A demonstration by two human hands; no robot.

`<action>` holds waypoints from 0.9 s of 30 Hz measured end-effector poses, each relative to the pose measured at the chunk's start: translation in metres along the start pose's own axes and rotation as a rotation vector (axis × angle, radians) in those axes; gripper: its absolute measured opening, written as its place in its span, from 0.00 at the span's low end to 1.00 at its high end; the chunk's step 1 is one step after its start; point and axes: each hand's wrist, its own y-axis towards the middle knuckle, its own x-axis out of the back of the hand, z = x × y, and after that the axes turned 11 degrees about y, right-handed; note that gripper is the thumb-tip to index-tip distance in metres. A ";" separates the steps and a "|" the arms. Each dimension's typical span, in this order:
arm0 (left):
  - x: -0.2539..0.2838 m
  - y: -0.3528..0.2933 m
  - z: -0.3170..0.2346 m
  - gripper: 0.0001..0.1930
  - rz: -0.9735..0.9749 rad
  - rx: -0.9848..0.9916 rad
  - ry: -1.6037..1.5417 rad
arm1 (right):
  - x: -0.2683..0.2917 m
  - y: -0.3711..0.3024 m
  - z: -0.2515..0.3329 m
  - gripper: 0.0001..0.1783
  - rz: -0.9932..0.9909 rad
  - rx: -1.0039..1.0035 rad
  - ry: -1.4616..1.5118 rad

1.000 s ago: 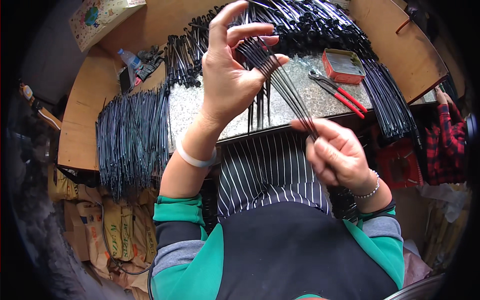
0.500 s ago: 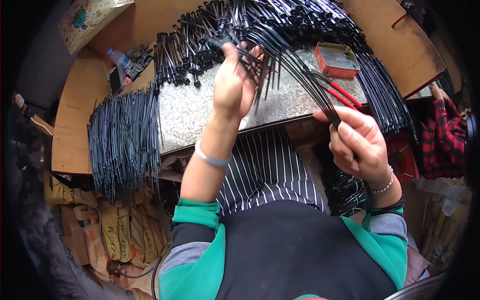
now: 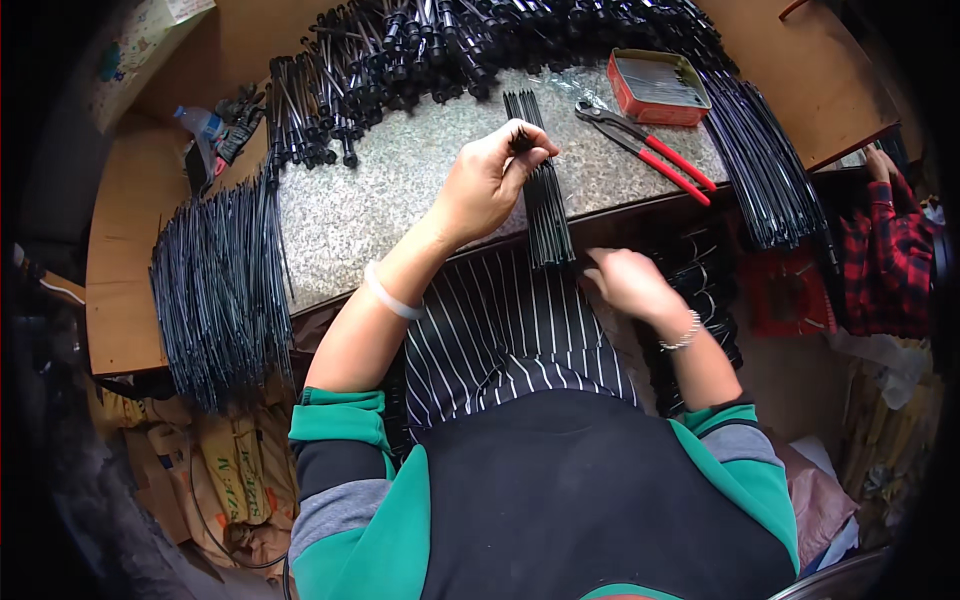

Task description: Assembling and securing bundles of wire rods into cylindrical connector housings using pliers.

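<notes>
My left hand is closed above the front of the stone slab, with the dark ends of thin black rods showing in its fist. Below and beside it, a flat bundle of thin black rods lies on the slab, its near ends jutting over the edge. Close to those near ends is my right hand, smeared by motion; its fingers look bent, and whether anything is in them I cannot make out. To the right of the bundle lie pliers with red handles.
Dark rods with thick heads are heaped along the back. More thin rods hang over the edge at left and right. A red tin holds thin pieces. A bottle stands far left; a person's checked sleeve shows at right.
My left hand has come down toward the slab's front and closed. My right hand has let go of the fanned rods and moved left and down. A bundle now lies on the slab.
</notes>
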 end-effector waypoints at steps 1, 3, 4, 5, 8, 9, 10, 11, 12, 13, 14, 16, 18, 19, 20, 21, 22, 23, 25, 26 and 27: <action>0.002 0.000 0.003 0.05 -0.002 0.009 0.007 | 0.027 -0.001 0.011 0.09 -0.008 0.058 0.264; 0.001 0.008 0.006 0.05 -0.084 -0.158 0.291 | 0.069 0.007 0.023 0.11 -0.187 0.240 0.448; 0.002 0.010 0.004 0.05 -0.128 -0.237 0.442 | 0.079 0.021 0.028 0.12 -0.343 0.388 0.372; -0.001 0.015 0.001 0.08 -0.136 -0.192 0.407 | 0.082 0.040 0.030 0.12 -0.364 0.403 0.336; -0.009 0.017 0.002 0.10 -0.133 -0.141 0.330 | 0.078 0.091 0.026 0.13 -0.356 0.491 0.348; -0.010 0.016 0.004 0.11 -0.140 -0.111 0.299 | 0.076 0.102 0.025 0.13 -0.322 0.573 0.393; -0.011 0.015 0.006 0.11 -0.141 -0.110 0.300 | 0.077 0.107 0.023 0.13 -0.320 0.574 0.394; -0.012 0.015 0.008 0.11 -0.164 -0.125 0.292 | 0.079 0.112 0.021 0.13 -0.268 0.598 0.418; -0.012 0.013 0.010 0.12 -0.187 -0.142 0.285 | 0.080 0.116 0.022 0.13 -0.217 0.622 0.441; -0.012 0.013 0.012 0.12 -0.210 -0.158 0.277 | 0.081 0.121 0.022 0.14 -0.165 0.645 0.464; -0.012 0.012 0.015 0.13 -0.233 -0.175 0.268 | 0.082 0.126 0.021 0.14 -0.093 0.612 0.483; -0.011 0.011 0.019 0.14 -0.261 -0.160 0.210 | 0.081 0.132 0.024 0.14 -0.088 0.630 0.455; -0.011 0.010 0.023 0.15 -0.316 -0.130 0.091 | 0.080 0.138 0.028 0.14 -0.079 0.665 0.398; -0.009 0.006 0.027 0.16 -0.425 -0.199 0.047 | 0.079 0.140 0.030 0.14 -0.078 0.666 0.398; -0.005 0.001 0.031 0.16 -0.533 -0.269 0.003 | 0.078 0.139 0.032 0.13 -0.053 0.645 0.425; 0.002 -0.001 0.026 0.17 -0.482 -0.358 0.078 | 0.078 0.139 0.032 0.13 -0.029 0.619 0.451; 0.009 0.000 0.022 0.17 -0.429 -0.446 0.153 | 0.079 0.140 0.032 0.13 -0.030 0.616 0.449; 0.011 0.006 0.018 0.16 -0.291 -0.514 0.211 | 0.081 0.139 0.030 0.13 -0.027 0.615 0.439; 0.003 0.014 0.013 0.11 -0.089 -0.534 0.222 | 0.086 0.139 0.031 0.14 -0.015 0.626 0.418; -0.002 0.015 0.018 0.12 -0.059 -0.517 0.217 | 0.087 0.139 0.031 0.15 -0.008 0.631 0.408; -0.005 0.014 0.023 0.16 -0.028 -0.499 0.217 | 0.087 0.142 0.029 0.17 -0.022 0.725 0.367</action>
